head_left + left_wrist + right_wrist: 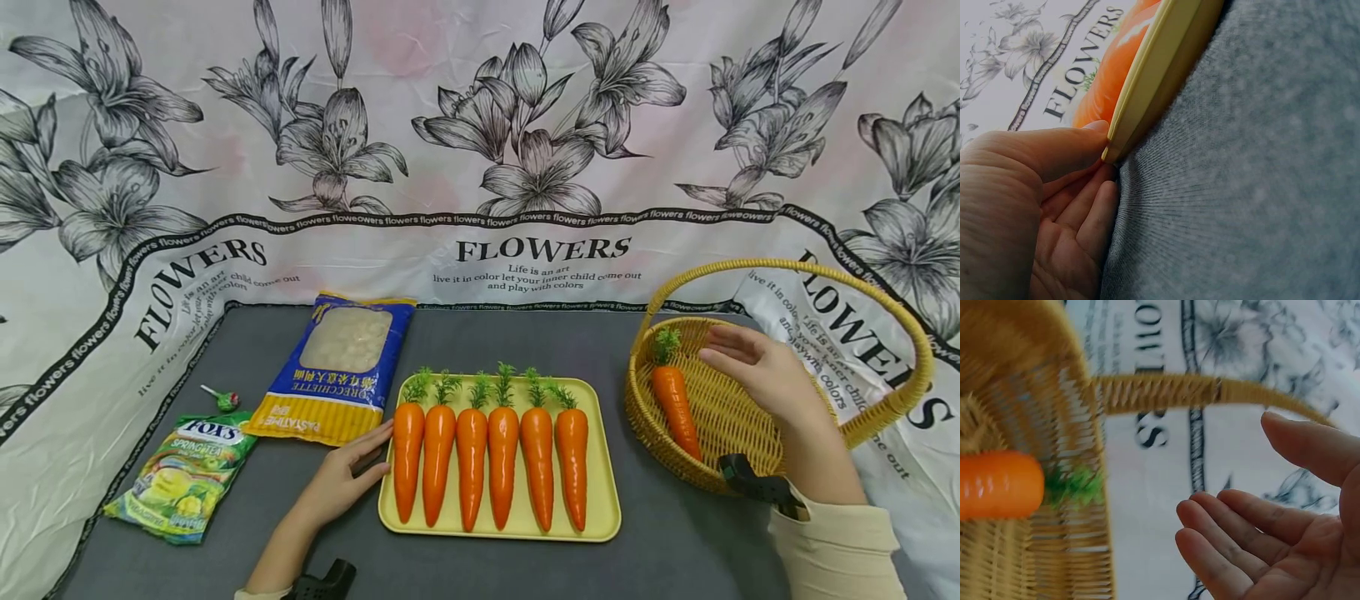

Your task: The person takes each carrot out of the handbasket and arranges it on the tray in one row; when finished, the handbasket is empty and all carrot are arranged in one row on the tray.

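Observation:
A pale yellow tray [592, 500] holds several orange toy carrots [471, 467] side by side, green tops toward the back. My left hand [341, 479] touches the tray's left edge with its fingertips and thumb. In the left wrist view, the thumb [1066, 150] meets the tray rim [1147, 81] beside a carrot. Over the wicker basket [641, 417] at the right, my right hand [761, 371] hovers with fingers loosely extended, holding nothing. One carrot [675, 408] lies inside the basket against its left side; the right wrist view shows this carrot [1000, 484] apart from the hand [1272, 544].
The basket's tall handle [795, 265] arches above the right hand. Left of the tray lie a blue and yellow pasta bag [300, 417], a green Fox's candy bag [183, 479] and a lollipop [225, 400]. A flower-printed cloth [525, 167] hangs behind the grey tabletop [480, 575].

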A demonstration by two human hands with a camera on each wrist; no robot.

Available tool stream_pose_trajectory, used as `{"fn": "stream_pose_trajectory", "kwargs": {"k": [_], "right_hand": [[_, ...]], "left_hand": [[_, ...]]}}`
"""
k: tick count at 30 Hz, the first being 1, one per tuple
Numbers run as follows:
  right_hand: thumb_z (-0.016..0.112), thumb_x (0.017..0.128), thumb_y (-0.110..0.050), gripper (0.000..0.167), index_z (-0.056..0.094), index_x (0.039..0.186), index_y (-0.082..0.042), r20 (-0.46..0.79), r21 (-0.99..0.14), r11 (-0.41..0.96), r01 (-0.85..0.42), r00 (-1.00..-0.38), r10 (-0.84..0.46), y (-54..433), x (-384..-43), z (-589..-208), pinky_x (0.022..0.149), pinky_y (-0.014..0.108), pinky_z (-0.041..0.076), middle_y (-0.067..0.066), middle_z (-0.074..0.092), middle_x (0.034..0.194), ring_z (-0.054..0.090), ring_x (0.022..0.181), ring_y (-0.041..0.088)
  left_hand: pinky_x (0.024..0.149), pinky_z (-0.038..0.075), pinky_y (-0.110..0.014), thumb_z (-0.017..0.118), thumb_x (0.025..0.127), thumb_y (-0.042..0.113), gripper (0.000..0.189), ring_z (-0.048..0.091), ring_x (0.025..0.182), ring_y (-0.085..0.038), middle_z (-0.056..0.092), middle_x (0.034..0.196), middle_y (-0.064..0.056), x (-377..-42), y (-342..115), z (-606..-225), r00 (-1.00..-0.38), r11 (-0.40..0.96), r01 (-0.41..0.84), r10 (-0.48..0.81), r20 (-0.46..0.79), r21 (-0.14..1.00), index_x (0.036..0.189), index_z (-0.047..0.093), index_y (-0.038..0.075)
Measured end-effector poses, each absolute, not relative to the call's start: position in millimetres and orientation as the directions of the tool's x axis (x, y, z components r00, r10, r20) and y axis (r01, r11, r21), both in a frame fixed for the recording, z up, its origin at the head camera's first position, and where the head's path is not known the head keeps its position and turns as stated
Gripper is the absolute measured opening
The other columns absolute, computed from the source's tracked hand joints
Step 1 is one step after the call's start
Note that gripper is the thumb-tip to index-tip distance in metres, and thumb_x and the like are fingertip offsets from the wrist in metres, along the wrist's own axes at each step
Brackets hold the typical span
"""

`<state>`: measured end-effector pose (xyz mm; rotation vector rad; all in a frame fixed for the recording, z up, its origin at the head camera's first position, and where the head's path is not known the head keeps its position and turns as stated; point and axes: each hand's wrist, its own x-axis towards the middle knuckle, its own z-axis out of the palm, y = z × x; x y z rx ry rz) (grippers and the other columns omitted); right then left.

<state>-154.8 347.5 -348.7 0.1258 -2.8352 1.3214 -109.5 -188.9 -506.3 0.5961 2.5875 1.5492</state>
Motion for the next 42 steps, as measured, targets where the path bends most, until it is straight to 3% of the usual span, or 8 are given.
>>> {"fn": "stream_pose_trajectory", "kwargs": {"k": [1,4,8,11,19,26,35,42], "right_hand": [[0.058,0.095,-0.032,0.066,0.036,0.142,0.009,0.023,-0.762,0.645,-0.055,-0.998,-0.059,350.6,-157.9,-349.6,0.074,0.000,0.040,-0.016,0.055,0.116,0.050,0.090,-0.022],[0.056,0.095,-0.040,0.070,0.035,0.144,0.005,-0.048,-0.738,0.674,0.005,-0.998,-0.044,358.4,-167.0,-354.1,0.081,0.008,0.043,0.009,0.053,0.131,0.044,0.091,-0.023],[0.054,0.095,-0.044,0.073,0.030,0.147,0.002,-0.139,-0.751,0.657,0.061,-0.988,-0.068,369.5,-180.1,-365.0,0.103,0.043,0.040,0.016,0.044,0.141,0.039,0.094,-0.021],[0.054,0.096,-0.039,0.072,0.027,0.147,0.003,-0.173,-0.778,0.625,0.061,-0.978,-0.120,378.7,-188.9,-375.8,0.104,0.062,0.030,0.019,0.043,0.143,0.041,0.094,-0.021],[0.055,0.097,-0.032,0.064,0.034,0.143,0.008,-0.228,-0.730,0.684,0.001,-0.943,-0.242,390.8,-196.0,-400.8,0.099,0.055,0.041,0.031,0.043,0.139,0.045,0.094,-0.019],[0.059,0.094,-0.028,0.062,0.038,0.140,0.009,-0.268,-0.725,0.688,-0.011,-0.917,-0.296,388.5,-201.3,-407.1,0.094,0.048,0.049,0.030,0.051,0.133,0.056,0.098,-0.007],[0.062,0.092,-0.027,0.064,0.040,0.138,0.012,-0.336,-0.736,0.676,0.028,-0.882,-0.330,385.0,-206.8,-413.9,0.090,0.039,0.052,0.030,0.053,0.128,0.057,0.110,0.027],[0.061,0.092,-0.026,0.068,0.034,0.139,0.015,-0.369,-0.735,0.677,0.045,-0.864,-0.342,379.2,-208.9,-418.5,0.086,0.032,0.053,0.034,0.048,0.130,0.054,0.114,0.034]], "left_hand": [[0.100,0.046,-0.021,0.063,0.092,0.019,0.051,0.038,0.132,-0.003,0.042,0.147,-0.009,-109.6,-189.1,-506.2,-0.922,0.418,0.293,0.362,0.138,0.860,0.140,0.048,0.008],[0.099,0.043,-0.016,0.063,0.092,0.021,0.052,0.036,0.129,0.005,0.042,0.147,-0.008,-109.7,-189.5,-506.1,-0.921,0.403,0.286,0.366,0.133,0.870,0.140,0.048,0.009],[0.099,0.043,-0.015,0.063,0.092,0.022,0.052,0.036,0.129,0.005,0.042,0.147,-0.008,-109.3,-188.4,-505.7,-0.920,0.398,0.281,0.371,0.127,0.873,0.140,0.048,0.009],[0.099,0.043,-0.015,0.063,0.092,0.022,0.052,0.037,0.130,0.003,0.042,0.147,-0.008,-108.9,-187.5,-505.9,-0.920,0.405,0.282,0.372,0.125,0.870,0.140,0.048,0.009],[0.099,0.043,-0.015,0.063,0.092,0.021,0.052,0.038,0.131,0.000,0.043,0.147,-0.009,-108.9,-187.6,-509.1,-0.922,0.405,0.276,0.368,0.121,0.872,0.140,0.048,0.009],[0.100,0.044,-0.018,0.062,0.092,0.023,0.052,0.040,0.134,-0.018,0.042,0.148,-0.007,-110.3,-187.8,-507.1,-0.922,0.421,0.284,0.367,0.124,0.862,0.141,0.047,0.011],[0.099,0.043,-0.015,0.062,0.092,0.022,0.052,0.036,0.130,0.003,0.042,0.148,-0.008,-109.8,-188.8,-504.5,-0.920,0.413,0.289,0.370,0.131,0.863,0.140,0.047,0.009],[0.099,0.043,-0.014,0.062,0.092,0.021,0.052,0.035,0.130,0.004,0.042,0.148,-0.008,-110.0,-189.8,-506.1,-0.922,0.412,0.283,0.366,0.128,0.866,0.140,0.048,0.009]]}}
